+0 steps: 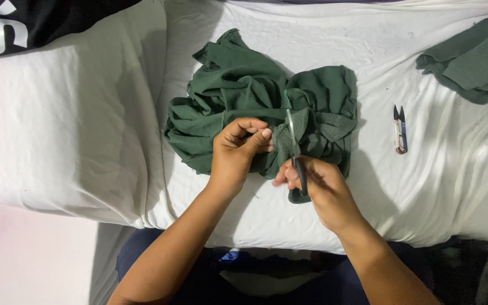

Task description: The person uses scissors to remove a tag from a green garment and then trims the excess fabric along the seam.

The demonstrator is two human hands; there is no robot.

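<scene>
Head view: scissors blades partly buried in green cloth.

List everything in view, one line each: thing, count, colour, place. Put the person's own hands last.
green cloth: one, dark green, crumpled at the middle of the bed
scissors: one pair, silver blades with dark handles, at the cloth's near edge
thread snips: one, silver and dark, lying on the sheet right of the cloth
second green cloth: one, dark green, top right corner
pillow: one, white, left
bed sheet: one, white, under everything
left hand: pinching the cloth
right hand: holding the scissors
</scene>
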